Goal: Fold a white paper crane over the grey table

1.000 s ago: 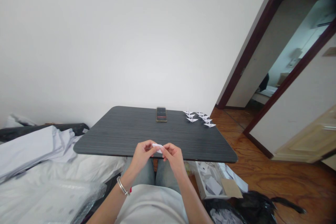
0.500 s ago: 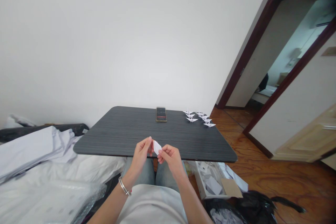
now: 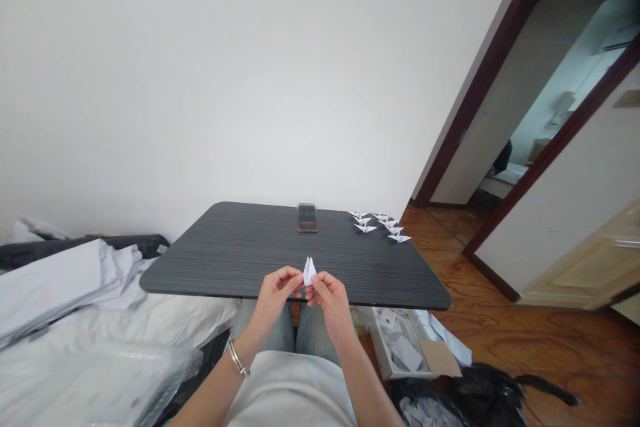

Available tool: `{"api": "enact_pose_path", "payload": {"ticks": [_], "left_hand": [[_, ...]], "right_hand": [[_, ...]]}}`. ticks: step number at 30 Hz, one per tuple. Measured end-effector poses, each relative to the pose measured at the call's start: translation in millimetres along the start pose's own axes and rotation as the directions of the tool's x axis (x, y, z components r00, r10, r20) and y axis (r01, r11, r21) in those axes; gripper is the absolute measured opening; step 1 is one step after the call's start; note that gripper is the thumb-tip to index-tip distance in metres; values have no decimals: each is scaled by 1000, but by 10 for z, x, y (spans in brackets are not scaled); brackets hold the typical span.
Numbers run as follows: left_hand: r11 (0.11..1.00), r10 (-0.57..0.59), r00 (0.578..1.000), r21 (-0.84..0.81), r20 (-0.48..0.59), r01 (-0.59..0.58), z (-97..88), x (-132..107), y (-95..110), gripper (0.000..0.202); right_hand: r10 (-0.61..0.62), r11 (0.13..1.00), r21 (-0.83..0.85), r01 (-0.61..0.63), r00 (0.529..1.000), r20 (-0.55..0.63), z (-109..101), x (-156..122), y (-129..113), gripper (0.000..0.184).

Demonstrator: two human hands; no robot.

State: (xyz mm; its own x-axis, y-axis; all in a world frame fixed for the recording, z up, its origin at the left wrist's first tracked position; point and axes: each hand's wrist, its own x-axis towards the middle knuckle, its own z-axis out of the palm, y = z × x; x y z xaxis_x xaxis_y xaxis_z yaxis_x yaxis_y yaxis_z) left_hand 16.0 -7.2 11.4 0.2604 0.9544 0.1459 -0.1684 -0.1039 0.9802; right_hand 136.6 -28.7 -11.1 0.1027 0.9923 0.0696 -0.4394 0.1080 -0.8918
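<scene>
Our left hand (image 3: 277, 288) and right hand (image 3: 329, 295) pinch one folded white paper (image 3: 309, 271), its points up, between their fingertips; beyond our grip, on one dark table (image 3: 240, 240), lie one phone (image 3: 307, 218) and, rightward, at least seven paper cranes (image 3: 393, 231).

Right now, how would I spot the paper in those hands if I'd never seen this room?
Start with the dark table before the white wall. Over its near edge, the left hand and right hand hold a small folded white paper between them. Its two narrow points stand upward, unlike the spread-winged paper birds near the table's far right corner.
</scene>
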Motion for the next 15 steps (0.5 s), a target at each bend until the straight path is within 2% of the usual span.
{"api": "enact_pose_path", "payload": {"ticks": [11,15], "left_hand": [[997,-56,998,-50,-38,54,10,-7,0,17],[997,-66,996,-49,-59,63,17,-16,-12,17]], "right_hand": [[-33,997,-75,31,999,-23,-13,8,35,25],[-106,985,-144,94,991,-76,-12,18,49,21]]}}
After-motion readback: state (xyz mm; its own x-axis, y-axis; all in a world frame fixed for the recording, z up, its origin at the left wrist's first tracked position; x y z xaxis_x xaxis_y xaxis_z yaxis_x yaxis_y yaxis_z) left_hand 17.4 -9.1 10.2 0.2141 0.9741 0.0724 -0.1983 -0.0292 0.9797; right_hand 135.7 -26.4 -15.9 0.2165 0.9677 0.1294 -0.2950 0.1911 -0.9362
